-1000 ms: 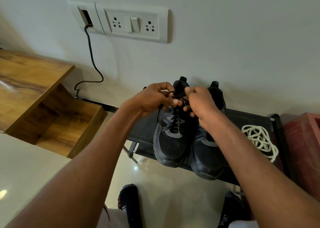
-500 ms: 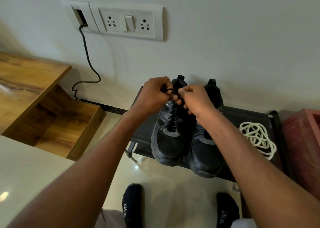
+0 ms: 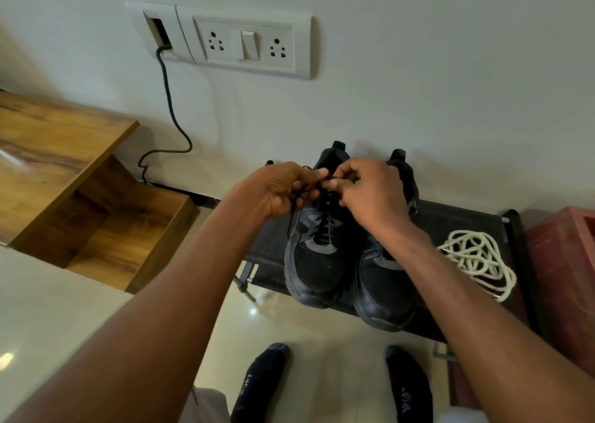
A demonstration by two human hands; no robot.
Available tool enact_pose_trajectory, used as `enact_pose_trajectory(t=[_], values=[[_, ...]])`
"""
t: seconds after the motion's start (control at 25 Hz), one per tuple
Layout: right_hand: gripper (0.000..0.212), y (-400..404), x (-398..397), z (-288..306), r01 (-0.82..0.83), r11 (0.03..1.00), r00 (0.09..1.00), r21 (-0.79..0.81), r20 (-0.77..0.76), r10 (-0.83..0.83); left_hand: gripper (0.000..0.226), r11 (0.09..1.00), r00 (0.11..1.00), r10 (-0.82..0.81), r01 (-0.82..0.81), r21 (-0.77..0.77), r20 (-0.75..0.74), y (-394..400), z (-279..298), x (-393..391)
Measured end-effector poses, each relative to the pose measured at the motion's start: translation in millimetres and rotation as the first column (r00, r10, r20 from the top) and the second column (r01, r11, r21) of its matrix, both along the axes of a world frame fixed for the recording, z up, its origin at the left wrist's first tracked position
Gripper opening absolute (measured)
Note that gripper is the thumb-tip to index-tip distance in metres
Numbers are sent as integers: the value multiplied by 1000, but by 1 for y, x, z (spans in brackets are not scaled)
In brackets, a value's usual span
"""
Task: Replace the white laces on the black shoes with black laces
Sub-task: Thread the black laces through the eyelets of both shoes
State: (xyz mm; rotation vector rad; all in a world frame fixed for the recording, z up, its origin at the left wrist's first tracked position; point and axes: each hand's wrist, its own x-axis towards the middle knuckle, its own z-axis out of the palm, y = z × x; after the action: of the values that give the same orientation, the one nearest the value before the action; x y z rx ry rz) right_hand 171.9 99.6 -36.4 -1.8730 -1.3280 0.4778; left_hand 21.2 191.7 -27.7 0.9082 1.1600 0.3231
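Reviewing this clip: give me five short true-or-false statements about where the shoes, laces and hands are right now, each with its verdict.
1. Both hands work the black lace at the top of the left-hand shoe. True: the left hand and the right hand both pinch it.
2. The white laces are threaded through the right-hand shoe. False: they lie in a loose pile on the rack, right of the shoes.
3. The shoes stand on the wooden shelf. False: they stand on the dark rack.
4. A black cable hangs from the wall plate. True.
5. The shoes' toes point at the wall. False: the toes point toward the person.
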Motion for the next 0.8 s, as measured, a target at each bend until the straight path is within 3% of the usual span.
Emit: enact_pose_trajectory(t=[0.24, 0.6, 0.72, 0.8], values=[[18, -21, 24, 9, 318, 947, 932, -57, 203, -300, 17, 976, 977, 201, -194, 96, -72, 2, -8, -9], [18, -33, 31, 10, 432, 882, 860, -188, 380, -340, 17, 836, 846, 534, -528, 148, -1, -5, -27, 1], [5, -39, 33, 17, 313, 924, 877, -218, 439, -194, 21, 869, 878, 468, -436, 236, -102, -4, -29, -4], [23, -46, 29, 25, 136, 963, 877, -232, 481, -9, 27, 877, 868, 367, -203, 435, -334, -4, -26, -15]])
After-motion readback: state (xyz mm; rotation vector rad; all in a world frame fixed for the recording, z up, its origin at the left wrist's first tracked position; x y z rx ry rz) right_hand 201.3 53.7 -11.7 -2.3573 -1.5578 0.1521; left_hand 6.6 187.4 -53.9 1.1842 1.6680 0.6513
